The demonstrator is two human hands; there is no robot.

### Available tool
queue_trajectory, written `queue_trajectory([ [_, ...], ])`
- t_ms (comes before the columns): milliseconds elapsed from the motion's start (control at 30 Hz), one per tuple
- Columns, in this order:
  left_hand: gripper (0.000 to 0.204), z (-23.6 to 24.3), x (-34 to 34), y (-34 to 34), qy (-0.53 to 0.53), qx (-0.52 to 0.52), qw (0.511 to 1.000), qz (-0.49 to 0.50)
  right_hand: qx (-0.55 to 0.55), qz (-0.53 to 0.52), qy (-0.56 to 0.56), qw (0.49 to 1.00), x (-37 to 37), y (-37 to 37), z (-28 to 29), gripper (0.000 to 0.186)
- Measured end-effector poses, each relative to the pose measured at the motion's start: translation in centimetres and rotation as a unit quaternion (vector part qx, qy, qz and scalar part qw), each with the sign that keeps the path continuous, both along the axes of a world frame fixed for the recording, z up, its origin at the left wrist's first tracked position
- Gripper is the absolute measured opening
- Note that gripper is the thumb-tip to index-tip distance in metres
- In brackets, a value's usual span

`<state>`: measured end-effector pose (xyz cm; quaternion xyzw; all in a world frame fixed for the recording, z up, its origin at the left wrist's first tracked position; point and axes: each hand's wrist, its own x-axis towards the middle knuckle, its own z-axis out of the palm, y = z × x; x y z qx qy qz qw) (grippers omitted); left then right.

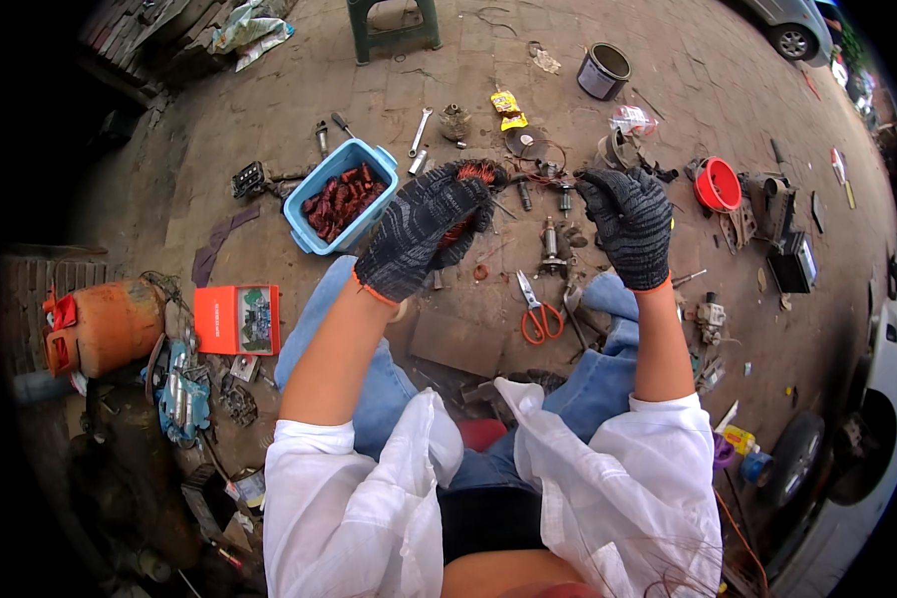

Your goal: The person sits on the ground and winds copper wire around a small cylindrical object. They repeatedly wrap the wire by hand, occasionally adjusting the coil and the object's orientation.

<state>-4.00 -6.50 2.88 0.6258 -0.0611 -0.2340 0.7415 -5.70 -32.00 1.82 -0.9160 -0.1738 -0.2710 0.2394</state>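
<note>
My left hand, in a dark grey knit glove with an orange cuff, is closed around a bundle of copper wire. Reddish strands stick out above the fingers. To the right and apart from it, my right hand, gloved the same way, has its fingers curled together; what they hold, if anything, is hidden. Left of my left hand stands a light blue plastic tub with reddish-brown copper coils inside. On the ground between my hands lie small metal motor parts and orange-handled scissors.
A wrench, a dark disc, a metal can and a green stool are farther off. A red bowl is at right. An orange gas cylinder and a red box are at left. A tire lies lower right.
</note>
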Motion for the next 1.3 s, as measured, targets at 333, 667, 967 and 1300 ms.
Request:
queue_trajectory([
  [333,0.026,0.3,0.1,-1.9,-0.082,0.033,0.988,0.123,0.274,0.078,0.412,0.865,-2.3,-1.2,1.2,0.019],
  [667,0.033,0.2,0.6,-1.8,-0.072,-0.067,0.985,0.141,0.369,0.13,0.462,0.795,-2.4,-1.1,2.0,0.022],
  [967,0.043,0.4,0.1,-1.8,-0.338,0.108,0.935,0.026,0.354,0.155,0.172,0.906,-1.0,-1.5,0.0,0.066],
  [1300,0.051,-0.5,-0.6,-2.6,-0.38,0.168,0.909,-0.036,0.202,0.134,0.081,0.967,-1.0,2.7,-0.3,0.024],
])
